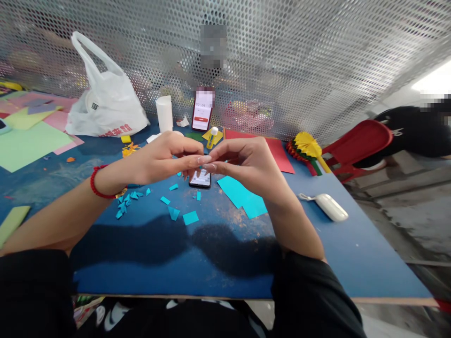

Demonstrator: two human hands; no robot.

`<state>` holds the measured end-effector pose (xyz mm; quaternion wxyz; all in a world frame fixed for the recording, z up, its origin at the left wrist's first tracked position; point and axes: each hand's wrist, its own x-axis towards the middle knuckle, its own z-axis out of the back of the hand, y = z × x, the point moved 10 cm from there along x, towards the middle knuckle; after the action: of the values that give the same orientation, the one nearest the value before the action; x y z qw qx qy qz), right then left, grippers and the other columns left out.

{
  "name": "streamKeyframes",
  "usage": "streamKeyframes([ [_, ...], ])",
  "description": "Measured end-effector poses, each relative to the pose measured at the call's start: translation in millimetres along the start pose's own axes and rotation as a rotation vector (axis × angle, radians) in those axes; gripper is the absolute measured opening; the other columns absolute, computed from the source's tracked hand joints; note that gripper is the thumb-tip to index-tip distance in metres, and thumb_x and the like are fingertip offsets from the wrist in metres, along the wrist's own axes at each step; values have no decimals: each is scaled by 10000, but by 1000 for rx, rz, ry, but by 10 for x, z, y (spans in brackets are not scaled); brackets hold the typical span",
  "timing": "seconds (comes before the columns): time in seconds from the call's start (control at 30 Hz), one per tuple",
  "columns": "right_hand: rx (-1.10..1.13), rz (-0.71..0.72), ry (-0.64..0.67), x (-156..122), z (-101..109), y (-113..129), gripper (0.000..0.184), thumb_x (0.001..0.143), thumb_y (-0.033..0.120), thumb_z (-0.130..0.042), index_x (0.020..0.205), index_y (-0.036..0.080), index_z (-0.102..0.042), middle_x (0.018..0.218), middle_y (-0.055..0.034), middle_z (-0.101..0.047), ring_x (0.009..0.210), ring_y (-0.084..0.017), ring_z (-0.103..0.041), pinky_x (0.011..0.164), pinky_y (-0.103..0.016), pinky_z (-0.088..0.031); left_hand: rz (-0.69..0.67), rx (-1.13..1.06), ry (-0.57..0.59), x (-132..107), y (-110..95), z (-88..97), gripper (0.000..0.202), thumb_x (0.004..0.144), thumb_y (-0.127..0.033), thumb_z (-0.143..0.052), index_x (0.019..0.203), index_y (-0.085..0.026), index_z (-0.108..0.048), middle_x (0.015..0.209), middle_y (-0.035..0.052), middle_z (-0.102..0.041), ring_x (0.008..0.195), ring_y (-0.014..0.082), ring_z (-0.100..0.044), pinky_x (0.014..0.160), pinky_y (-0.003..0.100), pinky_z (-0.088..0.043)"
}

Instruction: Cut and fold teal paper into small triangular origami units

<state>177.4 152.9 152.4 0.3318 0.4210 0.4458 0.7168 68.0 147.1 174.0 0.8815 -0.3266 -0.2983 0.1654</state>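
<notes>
My left hand point(165, 157) and my right hand point(243, 164) meet fingertip to fingertip above the blue table point(197, 263). Both are closed in a pinch; what they pinch is too small or hidden to make out. A red bead bracelet point(95, 184) circles my left wrist. Under the fingers lies a phone point(200, 179) flat on the table. Small cyan paper pieces point(134, 199) are scattered below my left hand, and a larger cyan sheet point(243, 197) lies beneath my right wrist.
A white plastic bag point(105, 101), a white cup point(164, 112), an upright phone point(203, 110), a glue stick point(212, 137) and red paper point(278, 152) stand at the back by the perforated metal screen. A folded paper fan point(306, 148) and a white case point(329, 206) lie right. Coloured sheets point(28, 141) lie left.
</notes>
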Motion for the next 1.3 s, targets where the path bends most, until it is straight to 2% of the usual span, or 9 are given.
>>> streamKeyframes([
  [0.1,54,2,-2,-1,1,-21,346,751,408,-983,845,136,-791,768,-38,-787,695,-146,-756,640,-237,-618,-40,-6,-26,-6,17,-5,345,1067,-230,-593,735,-162,-661,637,-26,-675,579,75,-616,543,141,-429],
  [0.23,106,11,-21,10,18,-28,315,743,333,-991,854,140,-768,773,-31,-786,708,-144,-764,652,-233,-635,-59,27,-87,-6,16,21,378,1083,-259,-591,719,-166,-639,622,-26,-666,570,81,-608,545,149,-429],
  [0.4,201,9,-35,42,27,-29,413,658,242,-1027,866,164,-678,775,13,-770,683,-124,-760,624,-202,-634,-65,58,-104,6,2,10,373,1083,-267,-576,728,-166,-629,623,-25,-661,553,88,-605,545,168,-429],
  [0.53,211,-2,-6,57,15,-46,477,666,220,-1019,904,184,-607,791,21,-770,694,-112,-760,624,-177,-616,-90,137,-126,-4,-21,21,390,1095,-293,-559,729,-167,-608,615,-31,-626,546,90,-572,540,183,-410],
  [0.7,136,-37,81,68,-68,-112,526,726,306,-994,1002,207,-558,866,5,-763,773,-128,-759,585,-172,-556,-144,251,-87,-16,-96,-34,404,1118,-296,-520,735,-174,-562,600,-36,-587,511,91,-532,531,206,-361],
  [0.83,144,-37,119,73,-121,-153,552,767,399,-965,1034,226,-513,872,5,-757,780,-145,-770,620,-208,-577,-169,429,-75,-39,-128,-80,395,1129,-282,-471,751,-183,-531,618,-21,-569,520,111,-503,560,249,-335],
  [0.97,169,-6,165,55,-192,-130,518,825,410,-912,1043,249,-471,793,38,-742,720,-145,-765,643,-242,-609,-214,546,-73,-73,-164,-127,362,1122,-241,-464,767,-194,-515,644,-10,-558,562,141,-510,579,277,-331],
  [1.13,126,86,98,45,-168,-12,554,821,449,-906,971,285,-398,736,78,-668,630,-139,-702,533,-257,-552,-223,526,-97,-72,-212,-123,349,1132,-256,-473,787,-203,-495,645,-18,-515,557,143,-478,576,286,-320],
  [1.3,82,119,51,31,-155,52,619,815,571,-890,928,291,-350,739,70,-640,623,-152,-687,536,-293,-563,-205,430,-113,-52,-231,-99,364,1128,-280,-475,770,-219,-458,617,-22,-475,515,146,-416,558,304,-296],
])
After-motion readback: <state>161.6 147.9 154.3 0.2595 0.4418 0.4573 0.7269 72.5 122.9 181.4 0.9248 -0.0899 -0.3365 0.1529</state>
